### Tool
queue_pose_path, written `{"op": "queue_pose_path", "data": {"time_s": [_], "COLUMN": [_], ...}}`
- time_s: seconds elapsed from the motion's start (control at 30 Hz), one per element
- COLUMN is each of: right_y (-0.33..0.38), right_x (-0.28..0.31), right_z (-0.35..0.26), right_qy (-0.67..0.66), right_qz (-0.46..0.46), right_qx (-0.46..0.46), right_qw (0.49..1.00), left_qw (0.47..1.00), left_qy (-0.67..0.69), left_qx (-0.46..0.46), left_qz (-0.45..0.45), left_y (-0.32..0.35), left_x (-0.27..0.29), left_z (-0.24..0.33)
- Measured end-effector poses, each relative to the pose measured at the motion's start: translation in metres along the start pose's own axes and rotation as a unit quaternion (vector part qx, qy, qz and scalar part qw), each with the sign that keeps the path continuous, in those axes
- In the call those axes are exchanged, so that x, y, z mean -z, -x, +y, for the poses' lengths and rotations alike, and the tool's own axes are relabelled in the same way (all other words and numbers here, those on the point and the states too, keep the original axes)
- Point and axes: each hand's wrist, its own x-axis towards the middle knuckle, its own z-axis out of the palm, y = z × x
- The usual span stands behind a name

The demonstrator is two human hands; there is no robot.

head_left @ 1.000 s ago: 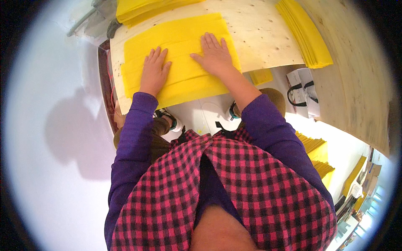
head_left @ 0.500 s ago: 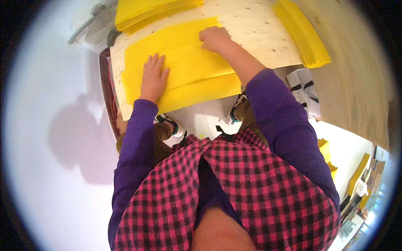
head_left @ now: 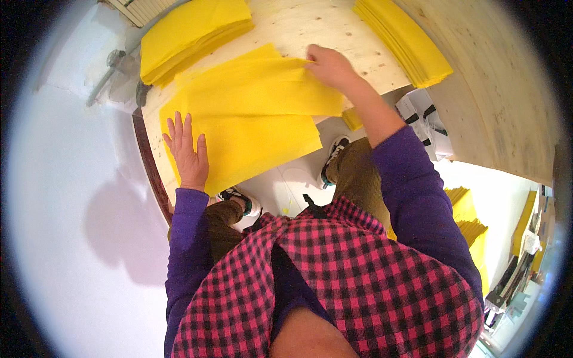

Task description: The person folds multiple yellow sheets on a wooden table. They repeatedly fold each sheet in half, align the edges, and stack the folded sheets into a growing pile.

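On pale plywood [head_left: 334,30], soft yellow sheets [head_left: 250,113] under flat left hand [head_left: 188,152].

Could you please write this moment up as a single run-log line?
left hand: flat on yellow sheet | right hand: pinching sheet's far edge, lifted | surface: plywood table | nearby: yellow stacks

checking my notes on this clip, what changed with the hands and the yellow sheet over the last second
The right hand slid from the middle of the yellow sheet to its far edge, took hold of it and is folding the top layer over. The left hand shifted toward the sheet's left edge but remains flat on it. The yellow stacks at top left and at right stayed put.
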Motion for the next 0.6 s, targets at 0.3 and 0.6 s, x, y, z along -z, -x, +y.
{"op": "queue_pose_path", "data": {"time_s": [0.3,0.6], "right_y": [0.055,0.063], "right_x": [-0.013,-0.01], "right_z": [0.145,0.141], "right_qy": [-0.105,-0.129], "right_qz": [0.119,0.112], "right_qx": [-0.271,-0.264], "right_qw": [0.95,0.949], "left_qw": [0.999,0.987], "left_qy": [0.017,0.056], "left_qx": [-0.033,-0.114], "left_qz": [-0.037,-0.103], "left_y": [-0.019,-0.069], "left_x": [-0.012,-0.038], "left_z": [0.03,0.088]}}
